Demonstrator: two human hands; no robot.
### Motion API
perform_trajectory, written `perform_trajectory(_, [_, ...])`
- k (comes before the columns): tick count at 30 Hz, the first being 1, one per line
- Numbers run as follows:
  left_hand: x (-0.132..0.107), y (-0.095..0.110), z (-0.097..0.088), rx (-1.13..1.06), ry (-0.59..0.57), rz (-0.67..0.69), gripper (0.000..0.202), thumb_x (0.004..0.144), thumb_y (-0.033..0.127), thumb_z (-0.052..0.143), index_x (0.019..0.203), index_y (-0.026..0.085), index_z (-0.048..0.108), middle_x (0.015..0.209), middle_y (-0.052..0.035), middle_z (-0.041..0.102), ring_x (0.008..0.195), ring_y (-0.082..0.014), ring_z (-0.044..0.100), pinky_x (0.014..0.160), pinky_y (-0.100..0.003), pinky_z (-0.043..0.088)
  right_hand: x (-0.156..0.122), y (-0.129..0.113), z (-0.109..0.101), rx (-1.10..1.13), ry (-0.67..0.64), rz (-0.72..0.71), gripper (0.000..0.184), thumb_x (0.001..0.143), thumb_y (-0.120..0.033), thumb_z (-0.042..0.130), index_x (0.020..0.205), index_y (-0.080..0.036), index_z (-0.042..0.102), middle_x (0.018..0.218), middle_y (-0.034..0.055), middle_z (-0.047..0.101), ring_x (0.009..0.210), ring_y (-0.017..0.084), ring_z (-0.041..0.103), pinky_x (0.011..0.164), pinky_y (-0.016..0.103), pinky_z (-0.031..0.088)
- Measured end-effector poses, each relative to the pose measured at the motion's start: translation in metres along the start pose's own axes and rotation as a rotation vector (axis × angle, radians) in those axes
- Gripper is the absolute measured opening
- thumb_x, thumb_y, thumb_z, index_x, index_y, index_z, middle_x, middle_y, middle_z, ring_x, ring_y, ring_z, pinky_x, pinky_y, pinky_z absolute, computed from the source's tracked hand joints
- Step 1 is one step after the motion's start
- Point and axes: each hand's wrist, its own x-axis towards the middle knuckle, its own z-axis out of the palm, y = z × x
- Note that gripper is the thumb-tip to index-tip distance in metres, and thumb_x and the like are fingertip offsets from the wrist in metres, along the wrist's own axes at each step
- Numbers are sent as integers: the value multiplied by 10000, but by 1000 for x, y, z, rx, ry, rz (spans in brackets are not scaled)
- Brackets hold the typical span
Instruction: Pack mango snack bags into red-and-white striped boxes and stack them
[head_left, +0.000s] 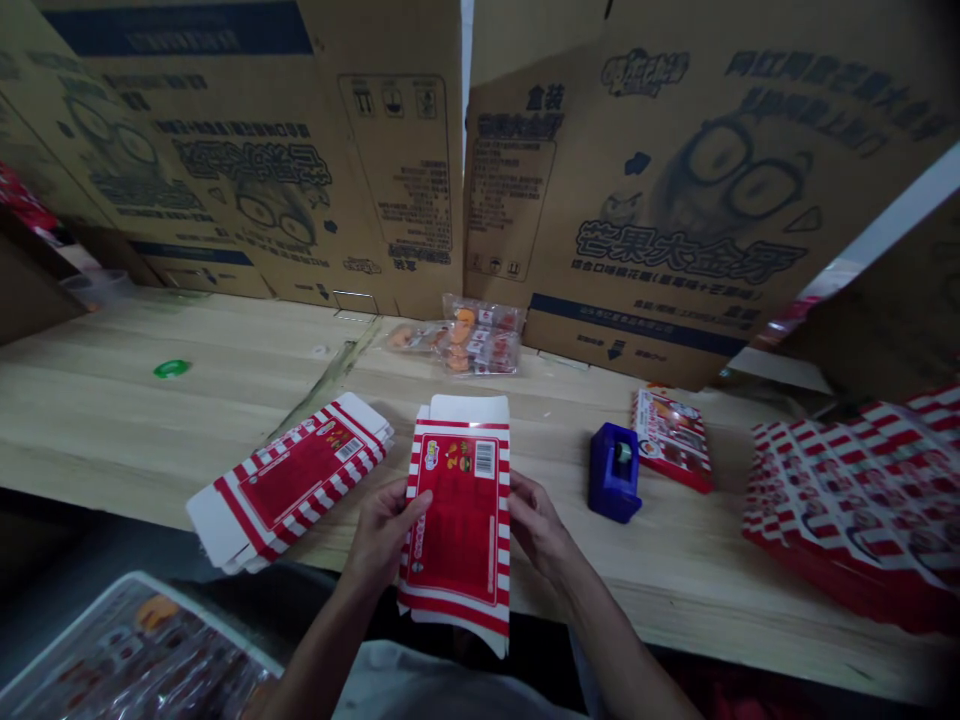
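Between my two hands is a flattened red-and-white striped candy box (456, 520), its end flaps sticking out at top and bottom. My left hand (386, 525) grips its left edge, thumb on the printed face. On the opposite edge, my right hand (536, 520) is closed with its fingertips partly hidden behind the box. A stack of similar flat boxes (289, 480) lies on the table to the left. Right of my hands stands a blue tape dispenser (613, 475), and a filled-looking striped box (671, 435) lies just behind it.
Clear packets of sweets (484, 338) lie at the back of the wooden table (360, 375). Large cardboard cartons (675, 180) wall off the far side. Several striped boxes (855, 500) are piled at right. A green tape ring (171, 369) lies left; a white tub (139, 590) holds packets below.
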Motion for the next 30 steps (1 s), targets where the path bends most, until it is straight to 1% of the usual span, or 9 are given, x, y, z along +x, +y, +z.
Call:
perform_trajectory(3, [1, -5, -2, -30, 15, 2, 311, 707, 345, 759, 942, 153, 692, 794, -43, 745, 711, -217, 706, 640, -318, 573, -1, -2, -5, 29, -56, 47, 403, 704, -356, 773, 1058, -188, 679, 1034, 82, 719, 903, 236, 680, 821, 346, 526])
perform_trajectory(8, [1, -7, 0, -75, 8, -16, 338, 717, 342, 754, 997, 165, 686, 825, -48, 742, 707, -210, 701, 633, -310, 569, 0, 9, -9, 53, 129, 29, 253, 741, -366, 748, 901, -173, 713, 814, 54, 739, 660, 186, 676, 625, 291, 537])
perform_trajectory(11, [-1, -10, -2, -23, -43, -39, 325, 761, 348, 719, 1035, 180, 675, 873, -50, 740, 740, -200, 697, 674, -310, 565, 2, 13, -11, 97, 174, 3, 260, 730, -365, 758, 895, -169, 716, 792, 54, 735, 618, 186, 667, 605, 307, 543])
perform_trajectory(16, [-11, -30, -7, 90, -65, -46, 279, 763, 375, 712, 923, 146, 705, 844, -68, 741, 771, -215, 692, 688, -300, 549, 9, 21, -19, 37, 269, -53, 249, 738, -386, 751, 861, -173, 713, 742, 36, 724, 598, 169, 653, 593, 289, 534])
perform_trajectory(20, [-13, -31, -5, 88, -68, -35, 353, 779, 396, 689, 1039, 157, 674, 972, -91, 733, 862, -243, 686, 735, -330, 551, 7, 29, -25, 29, 257, -6, 281, 718, -402, 765, 875, -175, 710, 749, 33, 722, 595, 162, 647, 595, 278, 526])
perform_trajectory(23, [-6, -21, -3, 87, -67, 73, 428, 819, 370, 650, 1210, 207, 586, 1162, -89, 679, 1016, -248, 652, 843, -351, 537, -7, 37, -27, 64, 143, 114, 275, 747, -388, 744, 890, -156, 705, 798, 67, 729, 635, 175, 668, 626, 282, 529])
perform_trajectory(26, [4, -21, -6, 104, -18, 195, 502, 817, 337, 651, 1291, 224, 531, 1254, -82, 636, 1115, -245, 609, 944, -359, 501, -23, 47, -31, 21, 22, 167, 315, 809, -388, 682, 1027, -160, 675, 952, 108, 726, 789, 222, 694, 748, 343, 539])
perform_trajectory(28, [9, -29, -9, 131, -23, 208, 547, 806, 321, 660, 1321, 208, 513, 1281, -96, 618, 1151, -256, 590, 986, -375, 479, -28, 53, -37, -46, 56, 90, 398, 807, -382, 686, 1154, -202, 610, 1080, 106, 700, 931, 244, 679, 847, 385, 522])
perform_trajectory(30, [10, -39, -12, 134, -62, 200, 578, 812, 304, 653, 1354, 199, 483, 1328, -109, 581, 1197, -265, 558, 1030, -392, 443, -26, 56, -46, -136, 164, -37, 523, 775, -363, 721, 1249, -255, 527, 1149, 85, 676, 1026, 241, 649, 909, 396, 502])
